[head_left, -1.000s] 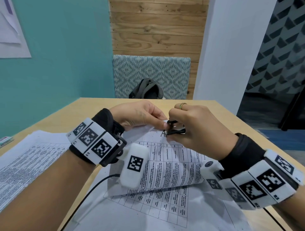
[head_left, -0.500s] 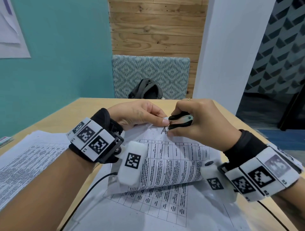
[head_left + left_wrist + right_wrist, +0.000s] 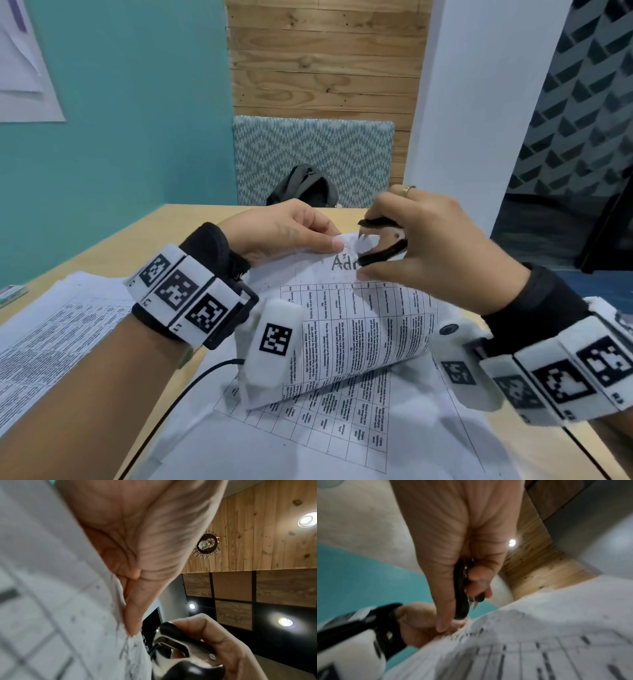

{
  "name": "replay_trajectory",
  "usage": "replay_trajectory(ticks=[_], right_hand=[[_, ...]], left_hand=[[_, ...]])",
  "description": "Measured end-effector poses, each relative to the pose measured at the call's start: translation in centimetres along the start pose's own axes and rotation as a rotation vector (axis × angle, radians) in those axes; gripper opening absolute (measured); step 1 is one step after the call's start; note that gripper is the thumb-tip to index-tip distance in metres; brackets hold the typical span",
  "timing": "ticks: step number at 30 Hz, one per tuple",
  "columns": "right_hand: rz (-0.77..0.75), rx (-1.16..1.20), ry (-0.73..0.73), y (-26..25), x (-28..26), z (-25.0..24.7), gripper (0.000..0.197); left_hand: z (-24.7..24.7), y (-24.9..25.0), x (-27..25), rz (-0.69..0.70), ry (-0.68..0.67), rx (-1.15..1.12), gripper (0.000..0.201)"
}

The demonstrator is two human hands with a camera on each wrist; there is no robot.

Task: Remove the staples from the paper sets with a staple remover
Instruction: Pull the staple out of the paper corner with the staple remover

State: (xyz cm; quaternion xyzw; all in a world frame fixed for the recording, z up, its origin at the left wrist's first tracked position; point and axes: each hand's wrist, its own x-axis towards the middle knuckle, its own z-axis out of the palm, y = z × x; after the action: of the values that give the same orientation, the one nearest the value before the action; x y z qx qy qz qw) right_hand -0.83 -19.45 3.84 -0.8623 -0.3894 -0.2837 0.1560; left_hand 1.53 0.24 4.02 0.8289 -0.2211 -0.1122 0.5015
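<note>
Loose printed sheets (image 3: 308,442): flat on the wooden surface (image 3: 178,233), nearest the viewer; ruled table visible.

Further printed sheets (image 3: 51,329): lying to the left on the same surface.

Paper set (image 3: 363,329): printed table with heading, raised off the loose sheets, lower edge curling under, far end lifted between both hands.

Left hand (image 3: 281,233): thumb and fingers pinching the top corner of the paper set; wrist band with black-and-white markers.

Right hand (image 3: 421,246): fingers and thumb curled around the staple remover (image 3: 380,243); ring on one finger.

Staple remover: black grips, metal claws, jaws parted, claw tips at the top edge of the paper set just beside the left thumb. Staple itself too small to make out.

Dark bag (image 3: 301,186): on a patterned chair (image 3: 311,150) past the far edge of the surface.
</note>
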Motion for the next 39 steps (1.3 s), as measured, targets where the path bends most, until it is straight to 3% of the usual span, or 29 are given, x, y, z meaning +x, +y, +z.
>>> replay_trajectory(ticks=[5, 10, 12, 14, 15, 17, 19, 21, 27, 34, 39], right_hand=[[0.295, 0.279, -0.023, 0.7, -0.1, -2.0, 0.063], [0.609, 0.739, -0.102, 1.9, 0.3, -0.9, 0.046], [0.639, 0.937, -0.168, 1.8, 0.3, -0.5, 0.047], [0.578, 1.014, -0.132, 1.6, 0.2, -0.2, 0.043], [0.52, 0.963, -0.068, 1.3, 0.1, 0.0, 0.04], [0.35, 0.647, 0.076, 0.6, 0.0, 0.7, 0.033], [0.141, 0.282, 0.142, -0.3, -0.2, 1.6, 0.022], [0.023, 0.066, 0.172, -0.7, -0.4, 2.3, 0.021], [-0.007, -0.07, 0.171, -1.1, -0.5, 2.5, 0.026], [0.107, 0.148, 0.144, -1.4, -0.3, 2.0, 0.02], [-0.004, -0.097, 0.166, -1.3, -0.4, 2.6, 0.022]], left_hand=[[0.1, 0.2, 0.0, -0.034, 0.034, -0.026, 0.009], [0.2, 0.1, -0.1, -0.038, 0.047, 0.038, 0.016], [0.3, 0.2, -0.1, -0.036, 0.04, 0.028, 0.01], [0.4, 0.3, -0.1, -0.028, 0.039, 0.005, 0.009], [0.4, 0.3, -0.1, -0.024, 0.041, 0.002, 0.011], [0.5, 0.4, -0.2, -0.017, 0.044, 0.029, 0.012], [0.7, 0.6, -0.2, -0.004, 0.039, 0.052, 0.014], [0.8, 0.8, -0.4, 0.003, 0.015, 0.046, 0.018], [1.3, 1.3, -0.4, 0.007, -0.031, -0.004, 0.017], [1.4, 0.7, -0.2, 0.039, 0.001, 0.048, 0.013], [1.6, 0.8, -0.2, 0.039, 0.003, 0.056, 0.011]])
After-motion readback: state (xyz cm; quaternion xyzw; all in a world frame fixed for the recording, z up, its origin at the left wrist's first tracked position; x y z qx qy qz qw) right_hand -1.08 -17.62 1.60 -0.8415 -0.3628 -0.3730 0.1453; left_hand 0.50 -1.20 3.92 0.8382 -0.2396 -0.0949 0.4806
